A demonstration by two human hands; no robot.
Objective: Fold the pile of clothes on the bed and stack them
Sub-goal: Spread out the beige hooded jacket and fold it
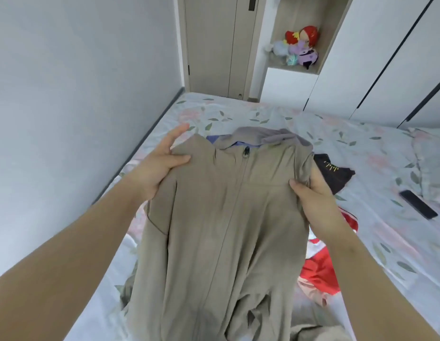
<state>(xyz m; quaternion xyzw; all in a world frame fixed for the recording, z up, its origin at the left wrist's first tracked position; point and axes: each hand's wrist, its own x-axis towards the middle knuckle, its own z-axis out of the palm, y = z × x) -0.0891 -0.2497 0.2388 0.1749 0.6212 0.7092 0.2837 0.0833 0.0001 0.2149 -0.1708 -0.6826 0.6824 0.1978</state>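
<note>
Head view: the beige zip jacket hangs front-on above the bed, zipper centred. The left hand pinches one shoulder, thumb in front, fingers behind. The right hand pinches the other shoulder the same way. That hold lets it drape straight, probably ready to lay flat. A red garment and a black garment wait on the right.

It was a home bedroom: a bed in floral sheets, a white wardrobe, plush toys shelved.
</note>
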